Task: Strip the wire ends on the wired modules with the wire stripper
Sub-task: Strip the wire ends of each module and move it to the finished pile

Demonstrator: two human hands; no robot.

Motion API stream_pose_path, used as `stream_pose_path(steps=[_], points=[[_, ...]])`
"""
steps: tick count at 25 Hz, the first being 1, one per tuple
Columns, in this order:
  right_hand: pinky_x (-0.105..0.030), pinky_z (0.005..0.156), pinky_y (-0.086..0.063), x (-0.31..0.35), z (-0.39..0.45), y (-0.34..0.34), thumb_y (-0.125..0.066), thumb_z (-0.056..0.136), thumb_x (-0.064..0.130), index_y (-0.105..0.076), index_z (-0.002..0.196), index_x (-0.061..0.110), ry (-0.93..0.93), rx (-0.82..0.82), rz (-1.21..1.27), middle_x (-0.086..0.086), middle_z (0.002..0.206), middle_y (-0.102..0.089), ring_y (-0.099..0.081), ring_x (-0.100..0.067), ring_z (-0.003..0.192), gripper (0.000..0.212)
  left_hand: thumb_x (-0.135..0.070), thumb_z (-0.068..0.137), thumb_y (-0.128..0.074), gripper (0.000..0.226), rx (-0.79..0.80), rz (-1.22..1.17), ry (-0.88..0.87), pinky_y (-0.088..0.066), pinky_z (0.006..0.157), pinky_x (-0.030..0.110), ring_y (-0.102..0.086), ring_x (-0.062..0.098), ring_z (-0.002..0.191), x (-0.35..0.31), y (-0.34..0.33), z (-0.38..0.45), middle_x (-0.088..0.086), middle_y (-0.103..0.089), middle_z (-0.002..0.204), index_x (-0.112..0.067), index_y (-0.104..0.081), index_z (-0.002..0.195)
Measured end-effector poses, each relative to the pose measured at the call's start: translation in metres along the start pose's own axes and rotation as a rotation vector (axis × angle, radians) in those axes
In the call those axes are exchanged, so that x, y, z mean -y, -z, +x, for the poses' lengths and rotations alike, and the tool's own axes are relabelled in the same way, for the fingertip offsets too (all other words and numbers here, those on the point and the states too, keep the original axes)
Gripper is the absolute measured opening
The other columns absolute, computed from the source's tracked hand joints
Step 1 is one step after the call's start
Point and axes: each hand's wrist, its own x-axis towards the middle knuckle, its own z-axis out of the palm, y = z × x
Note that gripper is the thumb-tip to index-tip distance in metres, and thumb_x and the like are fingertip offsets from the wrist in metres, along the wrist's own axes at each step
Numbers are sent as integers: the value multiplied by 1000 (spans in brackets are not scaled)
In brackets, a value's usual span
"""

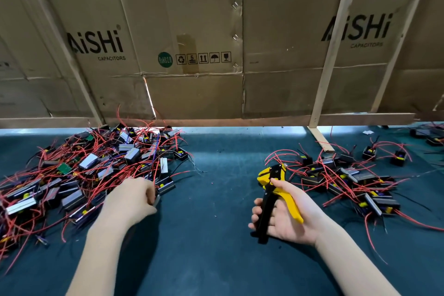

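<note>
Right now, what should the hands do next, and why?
Probably the left hand should lift a module from the big pile's edge towards the wire stripper. The right hand holds it ready with no wire in its head.

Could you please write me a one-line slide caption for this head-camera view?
Right hand holds the yellow wire stripper while left hand reaches into the pile of red-wired modules.

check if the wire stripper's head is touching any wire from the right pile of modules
Cannot tell. In the head view the wire stripper, held in the right hand, has its head overlapping red wires of the right pile, but depth is unclear.
</note>
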Motion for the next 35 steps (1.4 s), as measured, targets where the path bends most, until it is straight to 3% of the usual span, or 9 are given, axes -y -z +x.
stream_pose_path(steps=[3, 7, 11, 14, 18, 21, 25, 28, 35], points=[[-50, 78, -54, 0, 0, 0, -59, 81, 45, -54, 95, -2, 2, 10, 1, -20, 79, -57, -62, -36, 70, 50, -21, 71, -71, 16, 50, -5, -223, -50, 69, 25, -60, 14, 75, -43, -9, -8, -10, -61, 69, -27, -57, 66], [-50, 79, -54, -1, 0, 1, -62, 77, 45, -55, 95, -3, 13, 14, -2, -20, 79, -58, -63, -35, 70, 52, -25, 77, -72, 6, 93, -89, -572, -49, 81, 32, -58, 14, 89, -95, -23, -5, -9, -58, 87, -26, -68, 82], [-50, 79, -54, -1, 1, 3, -63, 77, 45, -55, 96, -3, 12, 21, 13, -20, 80, -57, -63, -35, 71, 52, -61, 76, -64, 37, -93, 147, -484, -36, 76, 29, -58, 16, 92, -115, -30, 21, -9, -62, 85, -25, -61, 75], [-50, 80, -54, -1, 3, 5, -63, 78, 46, -56, 95, -4, 5, 32, 5, -21, 80, -58, -63, -35, 72, 53, -78, 76, -50, 54, -269, -20, -435, -37, 74, 30, -54, 13, 84, -125, -50, 24, -9, -58, 79, -24, -51, 72], [-48, 77, -54, 0, 3, 4, -59, 80, 41, -55, 92, -2, 2, 21, -21, -21, 79, -57, -62, -35, 71, 45, -56, 87, -59, 31, -198, -604, -517, -46, 78, 29, -56, 8, 85, -137, -75, 18, -12, -61, 90, -26, -56, 94], [-46, 74, -54, -1, 1, 3, -55, 74, 30, -54, 88, -1, 8, 29, -33, -20, 79, -56, -60, -34, 69, 34, -28, 92, -65, 6, -185, -854, -496, -45, 72, 24, -59, 1, 72, -138, -76, 22, -11, -67, 76, -23, -67, 90], [-46, 77, -52, -1, -1, 5, -52, 67, 25, -55, 83, 0, 17, 106, -77, -19, 78, -54, -57, -33, 68, 30, -16, 100, -51, 19, -93, -1112, -454, -41, 60, 19, -54, 7, 61, -130, -76, 25, -3, -65, 66, -19, -68, 93], [-44, 77, -51, -2, -2, 5, -52, 65, 27, -55, 81, 2, 33, 184, -141, -17, 76, -52, -55, -32, 68, 30, -20, 101, -49, 18, -49, -1083, -484, -38, 56, 17, -50, 9, 55, -126, -78, 23, -1, -62, 59, -25, -64, 92], [-44, 75, -52, -2, -4, 12, -46, 66, 28, -56, 82, 1, 54, 305, -177, -17, 74, -52, -55, -32, 68, 32, -25, 94, -58, 10, -238, -860, -513, -47, 60, 39, -51, 26, 54, -122, -83, 29, -2, -56, 54, -29, -58, 85]])
